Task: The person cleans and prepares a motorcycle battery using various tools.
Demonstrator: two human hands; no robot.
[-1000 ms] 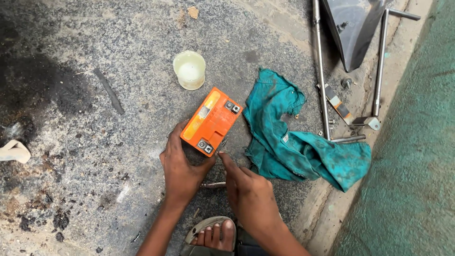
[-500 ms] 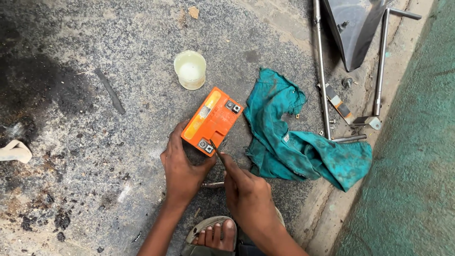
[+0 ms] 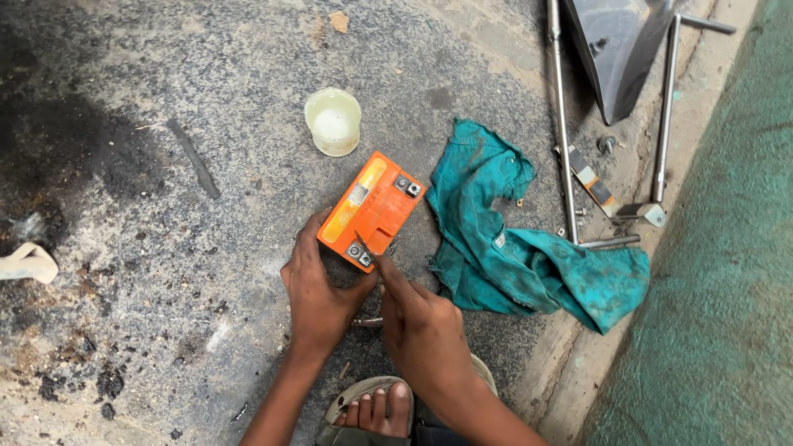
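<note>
Against left grip: orange battery.

A pale round cup stands on the rough grey ground, near the middle of its far edge. To the right lies a crumpled teal rag, spread toward the kerb. Beside the rag run two long metal rods, with a dark metal panel between them at the far right corner. Small bolts and a striped flat piece lie among the rods. A dark oily stain marks the ground's left side, and a whitish scrap lies at the left edge. A green surface fills the right side. A sandalled foot shows at the near edge.
</note>
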